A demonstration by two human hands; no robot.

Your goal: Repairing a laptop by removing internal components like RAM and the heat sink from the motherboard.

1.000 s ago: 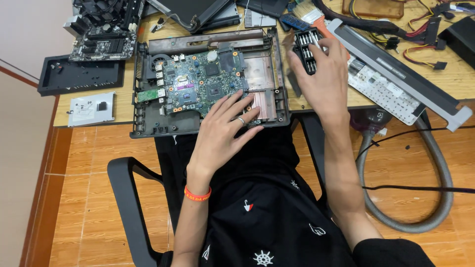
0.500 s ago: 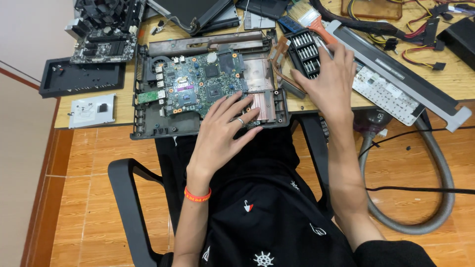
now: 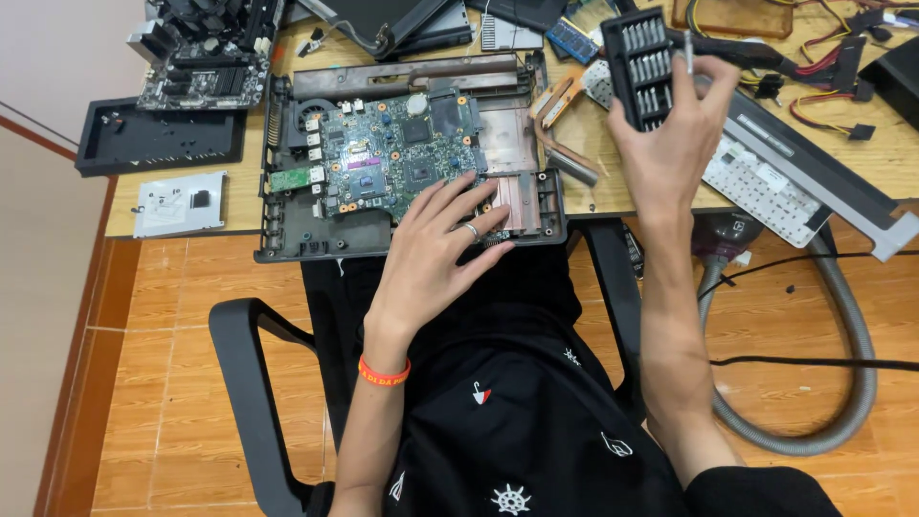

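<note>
The bit case [image 3: 643,69], at one o'clock, is gripped by the right hand [image 3: 670,144]; it is judged light, rigid, best held edgewise; the left hand [image 3: 436,254] lies flat and spread on the fragile laptop base [image 3: 287,239].

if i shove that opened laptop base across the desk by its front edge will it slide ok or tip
The laptop base is a wide, flat, rigid shell, so it would probably slide rather than tip. Its front edge overhangs the wooden desk, resting under the left hand, so pulling it nearer could drop it. The exposed green motherboard looks fragile; push the frame instead.
</note>
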